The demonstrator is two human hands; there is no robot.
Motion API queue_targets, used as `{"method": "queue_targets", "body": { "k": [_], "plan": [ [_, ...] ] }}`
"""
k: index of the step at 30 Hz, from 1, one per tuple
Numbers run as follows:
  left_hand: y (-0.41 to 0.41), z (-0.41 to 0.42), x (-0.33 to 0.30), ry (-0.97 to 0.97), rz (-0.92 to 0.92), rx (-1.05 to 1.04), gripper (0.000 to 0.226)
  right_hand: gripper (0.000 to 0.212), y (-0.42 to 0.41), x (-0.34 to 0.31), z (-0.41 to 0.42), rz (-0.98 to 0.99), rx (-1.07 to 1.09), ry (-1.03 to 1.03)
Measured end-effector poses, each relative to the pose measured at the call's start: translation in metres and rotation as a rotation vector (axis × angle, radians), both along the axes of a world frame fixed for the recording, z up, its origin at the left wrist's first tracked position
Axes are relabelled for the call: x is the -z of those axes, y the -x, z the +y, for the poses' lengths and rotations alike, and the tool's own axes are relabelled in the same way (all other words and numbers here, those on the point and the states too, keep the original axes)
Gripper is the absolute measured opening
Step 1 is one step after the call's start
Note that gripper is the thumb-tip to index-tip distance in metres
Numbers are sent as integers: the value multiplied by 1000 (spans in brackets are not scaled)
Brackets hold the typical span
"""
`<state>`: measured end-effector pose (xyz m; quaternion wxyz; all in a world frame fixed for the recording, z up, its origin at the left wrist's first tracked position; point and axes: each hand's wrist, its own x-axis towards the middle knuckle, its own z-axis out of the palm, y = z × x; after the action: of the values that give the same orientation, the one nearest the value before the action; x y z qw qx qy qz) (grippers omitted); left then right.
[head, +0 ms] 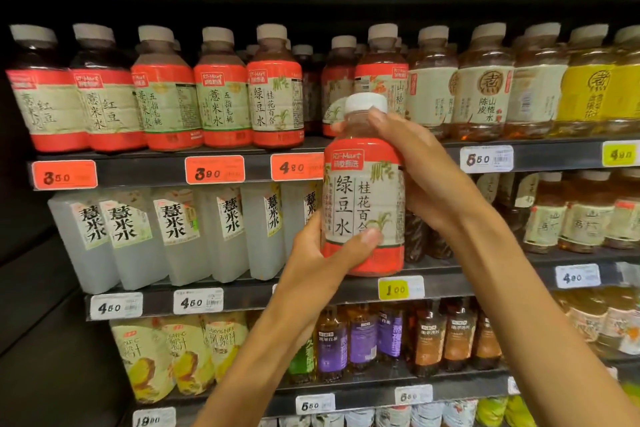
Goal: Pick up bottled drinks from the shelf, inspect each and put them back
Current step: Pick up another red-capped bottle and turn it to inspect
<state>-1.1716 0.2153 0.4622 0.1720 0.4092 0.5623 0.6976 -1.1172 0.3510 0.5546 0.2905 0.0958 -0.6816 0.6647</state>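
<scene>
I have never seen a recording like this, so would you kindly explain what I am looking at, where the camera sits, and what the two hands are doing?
There is no machine here: these are a person's two bare hands, filmed by one wide-angle camera worn on the head, looking forward and down. The person faces shop shelves stocked with rows of bottled drinks, with price tags along the shelf edges. Both hands hold up one bottle with a white cap and a red and cream label, its front turned toward the camera. The left hand grips its lower part, thumb across the label. The right hand wraps round the upper part from the side, fingers near the cap. A matching bottle stands on the shelf behind, above an orange price tag.
</scene>
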Motion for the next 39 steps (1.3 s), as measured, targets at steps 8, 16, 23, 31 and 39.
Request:
{"method": "queue_targets", "body": {
  "k": [8, 16, 23, 31, 39],
  "plan": [
    [31, 10, -35, -30, 304, -211, 69, 24, 20, -21, -1, 273, 159, -67],
    [73, 33, -71, -116, 504, -399, 72, 30, 49, -55, 11, 424, 274, -252],
    [85, 53, -67, -131, 476, -524, 69, 23, 84, -64, 26, 367, 316, -260],
    [85, 72, -64, -148, 733, -817, 61, 33, 110, -66, 31, 462, 693, -469],
    [90, 83, -60, -61, 843, -947, 71, 34, 120, -71, 40, 346, 1085, -780]
  ]
}}
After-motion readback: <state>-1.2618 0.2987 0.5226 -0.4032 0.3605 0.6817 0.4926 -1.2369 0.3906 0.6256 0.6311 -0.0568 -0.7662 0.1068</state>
